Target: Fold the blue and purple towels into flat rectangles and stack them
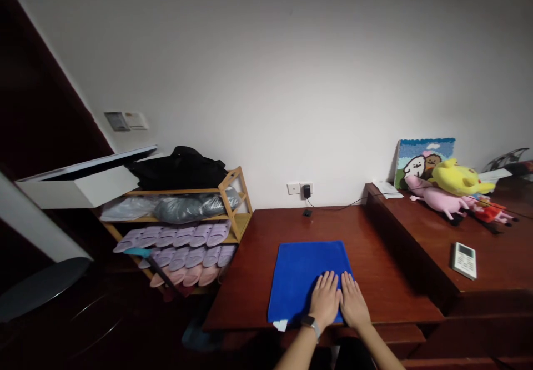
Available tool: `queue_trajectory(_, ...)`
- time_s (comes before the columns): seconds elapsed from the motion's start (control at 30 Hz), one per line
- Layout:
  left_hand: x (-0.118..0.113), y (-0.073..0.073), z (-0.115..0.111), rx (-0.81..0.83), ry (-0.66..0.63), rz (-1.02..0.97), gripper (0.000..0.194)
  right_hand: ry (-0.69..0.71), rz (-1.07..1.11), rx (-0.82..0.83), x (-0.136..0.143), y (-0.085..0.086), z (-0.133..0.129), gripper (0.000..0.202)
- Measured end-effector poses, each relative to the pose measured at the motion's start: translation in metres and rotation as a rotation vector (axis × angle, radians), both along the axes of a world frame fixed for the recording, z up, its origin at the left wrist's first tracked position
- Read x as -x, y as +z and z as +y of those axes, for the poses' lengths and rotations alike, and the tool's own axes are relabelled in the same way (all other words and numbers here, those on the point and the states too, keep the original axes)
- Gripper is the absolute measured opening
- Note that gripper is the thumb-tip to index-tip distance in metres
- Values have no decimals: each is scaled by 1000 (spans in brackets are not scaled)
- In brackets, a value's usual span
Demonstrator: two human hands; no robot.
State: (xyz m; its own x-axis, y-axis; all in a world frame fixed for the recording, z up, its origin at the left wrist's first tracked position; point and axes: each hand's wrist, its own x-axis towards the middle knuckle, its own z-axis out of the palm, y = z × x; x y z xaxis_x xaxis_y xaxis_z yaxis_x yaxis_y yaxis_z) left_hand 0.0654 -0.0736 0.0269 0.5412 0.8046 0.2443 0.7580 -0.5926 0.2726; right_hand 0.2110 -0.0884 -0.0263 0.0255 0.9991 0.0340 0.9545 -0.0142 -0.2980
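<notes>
Blue cloth on the table, two flat hands at its right side!
From the head view, it lies spread out near the front edge of the reddish-brown wooden table — a spot both arms reach easily. Left hand, with a smartwatch on the wrist, is palm-down on the fabric, fingers straight and close together; right hand lies just beside it, equally flat, covering part of the right edge. Neither grips anything — palms laid like that likely hold the fabric against the tabletop. White tag poking out at the near left corner! Behind, a black plug adapter sits in the wall socket, well apart from the hands.
</notes>
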Motion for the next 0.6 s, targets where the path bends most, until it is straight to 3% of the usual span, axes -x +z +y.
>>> queue_trajectory(0.07,-18,-14,2,40,5,5,57,24,-17,-2,-2,-8,-1,65)
queue_trajectory(0.17,-8,-29,4,46,59,2,59,16,0,-17,-5,-10,-2,66)
queue_trajectory(0.23,20,-36,5,30,123,27,61,-13,13,-22,-5,-8,-2,69)
queue_trajectory(0.47,161,-55,5,-43,453,136,65,-33,18,-10,-2,-2,-3,72)
queue_trajectory(0.6,188,-65,0,-75,461,117,65,-37,19,1,-1,4,6,71)
